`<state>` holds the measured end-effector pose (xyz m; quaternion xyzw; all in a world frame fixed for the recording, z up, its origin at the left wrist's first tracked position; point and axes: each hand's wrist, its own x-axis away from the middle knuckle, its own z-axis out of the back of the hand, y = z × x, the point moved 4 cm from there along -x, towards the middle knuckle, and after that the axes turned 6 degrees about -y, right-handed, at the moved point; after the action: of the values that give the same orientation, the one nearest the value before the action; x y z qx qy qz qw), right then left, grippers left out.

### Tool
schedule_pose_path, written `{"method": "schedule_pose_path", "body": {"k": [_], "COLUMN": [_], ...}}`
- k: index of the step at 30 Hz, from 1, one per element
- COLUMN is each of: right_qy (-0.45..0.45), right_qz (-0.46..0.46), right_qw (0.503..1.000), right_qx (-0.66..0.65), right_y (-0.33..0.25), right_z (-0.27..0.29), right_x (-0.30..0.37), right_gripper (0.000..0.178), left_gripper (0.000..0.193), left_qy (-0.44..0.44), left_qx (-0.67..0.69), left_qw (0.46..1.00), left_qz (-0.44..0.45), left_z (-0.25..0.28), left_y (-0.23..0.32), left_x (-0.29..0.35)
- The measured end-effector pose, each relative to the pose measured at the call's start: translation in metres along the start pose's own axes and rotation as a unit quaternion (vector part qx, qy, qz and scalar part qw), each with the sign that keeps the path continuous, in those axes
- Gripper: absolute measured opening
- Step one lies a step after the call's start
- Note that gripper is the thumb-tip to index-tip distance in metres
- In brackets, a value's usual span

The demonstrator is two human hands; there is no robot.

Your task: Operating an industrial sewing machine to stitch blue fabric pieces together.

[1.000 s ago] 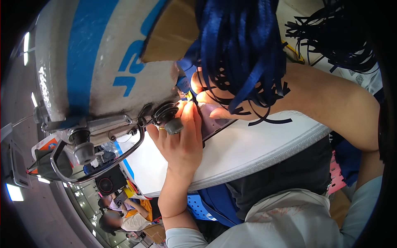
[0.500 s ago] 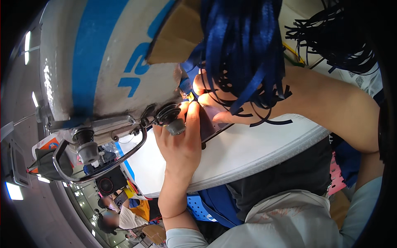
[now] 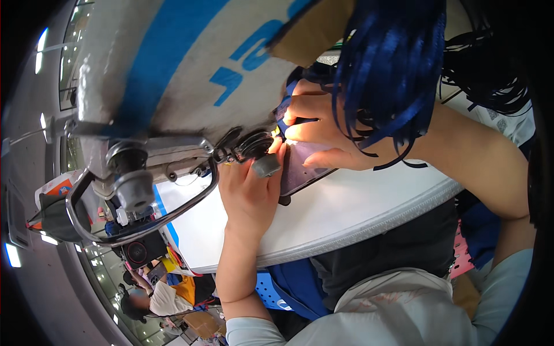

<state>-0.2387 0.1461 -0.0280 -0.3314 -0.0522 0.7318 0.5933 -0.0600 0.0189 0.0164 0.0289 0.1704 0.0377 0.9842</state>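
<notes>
A white and blue sewing machine (image 3: 190, 75) fills the upper left, its needle area lit. My left hand (image 3: 249, 193) lies at the machine's left side on the white table, fingers close together. A tension knob (image 3: 266, 165) partly covers those fingertips, so what they press on is hidden. My right hand (image 3: 329, 130) comes in from the right, its bent fingers closed on dark blue cloth (image 3: 283, 108) beside the needle, its thumb stretched apart over the metal plate (image 3: 303, 167). Dark blue ribbons (image 3: 392, 63) hang in front of my right wrist and hide part of it.
A bent metal wire guard (image 3: 173, 214) and a second knob (image 3: 134, 187) stick out from the machine. The curved white table edge (image 3: 358, 225) runs before my lap. More dark ribbons (image 3: 487, 75) hang at the far right. A person (image 3: 167, 297) sits at the lower left.
The machine and the ribbons appear further right in the picture, as the view has shifted. My right fingers have drawn slightly apart; both hands remain by the needle.
</notes>
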Motion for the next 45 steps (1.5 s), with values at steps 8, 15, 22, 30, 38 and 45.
{"method": "schedule_pose_path", "body": {"k": [8,15,22,30,38,45], "right_qy": [0.044,0.032,0.099,0.053,0.041,-0.010], "right_qz": [0.035,0.018,0.036,0.018,0.029,0.067], "right_qw": [0.997,0.999,0.993,0.998,0.998,0.996], "right_qx": [0.043,0.038,0.044,0.019,0.044,0.059], "right_y": [-0.014,-0.018,-0.012,-0.009,-0.005,-0.016], "right_z": [0.002,0.004,0.004,0.014,0.016,0.037], "right_x": [-0.003,-0.006,0.001,0.006,0.004,-0.007], "right_gripper": [0.054,0.054,0.053,0.053,0.050,0.049], "left_gripper": [0.021,0.022,0.022,0.023,0.027,0.028], "left_qy": [-0.019,-0.010,-0.034,-0.063,-0.002,-0.007], "left_qx": [0.037,0.010,0.008,0.014,0.075,0.090], "left_qw": [0.996,0.999,0.998,0.996,0.997,0.996], "left_qz": [0.075,0.052,0.052,0.053,0.005,-0.010], "left_z": [-0.003,0.000,0.007,0.003,-0.002,0.002], "left_y": [-0.001,0.000,0.004,0.003,-0.014,-0.017], "left_x": [0.004,0.006,0.001,0.000,0.000,0.005]}}
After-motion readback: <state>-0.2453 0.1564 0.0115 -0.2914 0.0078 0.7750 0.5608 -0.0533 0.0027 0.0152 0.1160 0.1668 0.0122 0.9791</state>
